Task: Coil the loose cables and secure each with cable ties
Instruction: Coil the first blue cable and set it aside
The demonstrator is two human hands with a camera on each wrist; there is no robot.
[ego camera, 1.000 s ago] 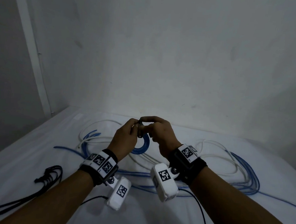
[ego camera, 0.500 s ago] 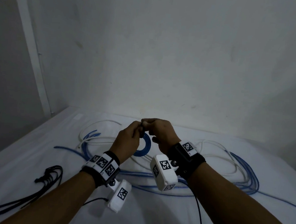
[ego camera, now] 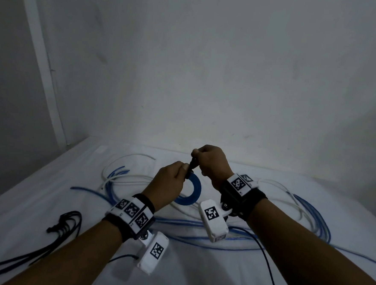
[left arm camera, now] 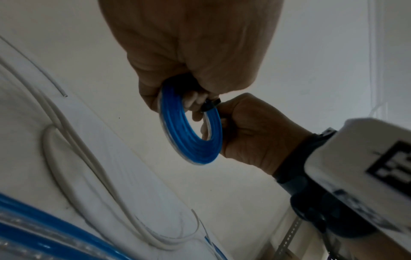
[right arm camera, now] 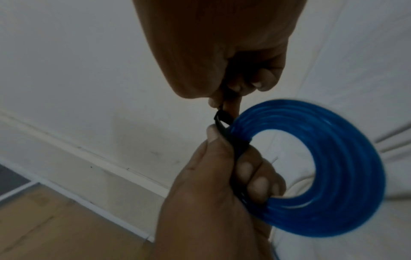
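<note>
Here the left hand (ego camera: 168,181) grips a tight blue cable coil (ego camera: 192,194), fingers curled through its centre and round one side, thumb pressed against the black cable tie (ego camera: 190,168) that wraps the coil. The coil is held in the air above the white sheet (ego camera: 195,276), tilted on edge between the two hands. The right hand (ego camera: 212,164) sits just above and beside the coil, its thumb and fingertips pinching the free end of the tie; in the right wrist view a small open loop of the tie (right arm camera: 222,119) shows between the two hands, where the strap meets the coil's edge (right arm camera: 311,167). In the left wrist view the tie's black head (left arm camera: 210,104) lies at the coil's rim (left arm camera: 191,140), touching the right hand (left arm camera: 255,132).

Below the coil, loose blue cable (ego camera: 209,241) and white cable (ego camera: 135,178) sprawl in wide loops across the sheet, well apart from the coil. Left of the coil, near the left forearm, a bunch of spare black cable ties (ego camera: 63,225) lies on the sheet.
</note>
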